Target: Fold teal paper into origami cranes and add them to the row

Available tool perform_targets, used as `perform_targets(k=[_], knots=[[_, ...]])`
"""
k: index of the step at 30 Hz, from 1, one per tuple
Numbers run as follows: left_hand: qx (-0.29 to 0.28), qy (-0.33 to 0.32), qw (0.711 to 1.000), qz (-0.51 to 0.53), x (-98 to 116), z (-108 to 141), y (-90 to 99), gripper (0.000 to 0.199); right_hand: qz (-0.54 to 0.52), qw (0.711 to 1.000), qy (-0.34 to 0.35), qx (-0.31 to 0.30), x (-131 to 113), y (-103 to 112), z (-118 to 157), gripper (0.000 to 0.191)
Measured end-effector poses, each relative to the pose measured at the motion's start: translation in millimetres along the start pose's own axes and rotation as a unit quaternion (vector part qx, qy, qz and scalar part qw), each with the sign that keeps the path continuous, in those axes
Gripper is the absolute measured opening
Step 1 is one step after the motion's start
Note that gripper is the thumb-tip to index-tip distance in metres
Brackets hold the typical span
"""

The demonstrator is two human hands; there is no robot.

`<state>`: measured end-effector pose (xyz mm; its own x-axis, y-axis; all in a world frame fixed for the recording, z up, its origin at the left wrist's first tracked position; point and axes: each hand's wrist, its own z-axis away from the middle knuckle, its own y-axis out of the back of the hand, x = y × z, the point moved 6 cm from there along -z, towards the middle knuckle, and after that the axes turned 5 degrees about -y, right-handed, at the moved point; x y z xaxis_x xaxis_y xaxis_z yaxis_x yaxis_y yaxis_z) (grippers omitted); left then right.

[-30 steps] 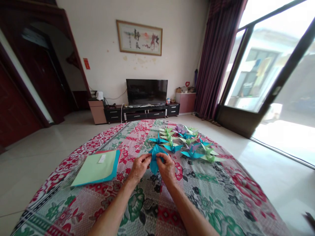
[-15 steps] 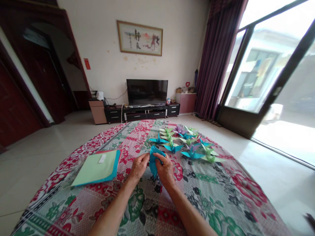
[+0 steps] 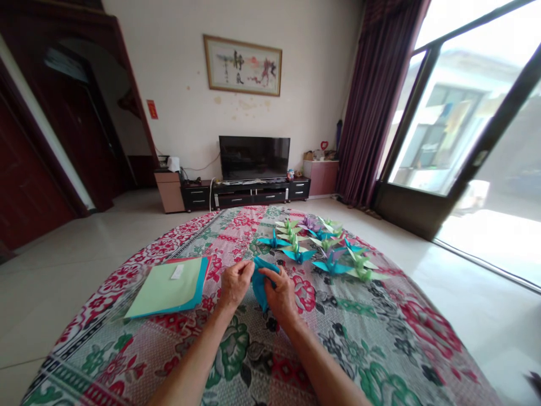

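A partly folded sheet of blue origami paper point(image 3: 261, 287) is held between my hands above the table. My left hand point(image 3: 235, 282) pinches its left edge near the top, fingers closed. My right hand point(image 3: 280, 292) grips it from the right, with the index finger laid across the paper and the thumb below. Some of the folds are hidden behind the right fingers. Beyond my hands stand several folded paper cranes in green, blue and purple, among them a blue crane point(image 3: 298, 255) close behind the right hand.
A stack of coloured paper point(image 3: 164, 288), pale green on top, lies at the left with a small white slip point(image 3: 177, 272) on it. A flowered tablecloth point(image 3: 181, 349) covers the round table. Past it are a television point(image 3: 255, 158) and a low cabinet point(image 3: 236, 199).
My left hand has shifted slightly left and its fingers have closed into a tighter pinch. The blue paper is tilted a little differently and has moved slightly left.
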<state>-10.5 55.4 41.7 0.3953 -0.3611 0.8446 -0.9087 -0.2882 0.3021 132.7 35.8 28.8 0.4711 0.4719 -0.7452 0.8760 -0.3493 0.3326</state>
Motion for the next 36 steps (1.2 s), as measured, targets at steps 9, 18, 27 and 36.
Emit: perform_targets(k=[9, 18, 27, 36], knots=[[0.080, -0.051, 0.989, -0.109, -4, 0, 6.1, 0.020, 0.034, 0.999, -0.002, -0.019, -8, -9, 8, 0.035], [0.045, 0.030, 0.999, -0.003, -11, 1, 2.2, 0.029, -0.005, 0.997, -0.067, 0.033, 13, -5, 4, 0.034], [-0.043, 0.104, 0.986, 0.124, -26, 0, -12.6, 0.036, -0.025, 0.996, -0.088, 0.011, 15, -5, 2, 0.033], [-0.046, 0.153, 0.968, 0.192, -31, 6, -14.8, 0.039, 0.003, 0.999, -0.036, 0.004, 6, -4, 2, 0.041]])
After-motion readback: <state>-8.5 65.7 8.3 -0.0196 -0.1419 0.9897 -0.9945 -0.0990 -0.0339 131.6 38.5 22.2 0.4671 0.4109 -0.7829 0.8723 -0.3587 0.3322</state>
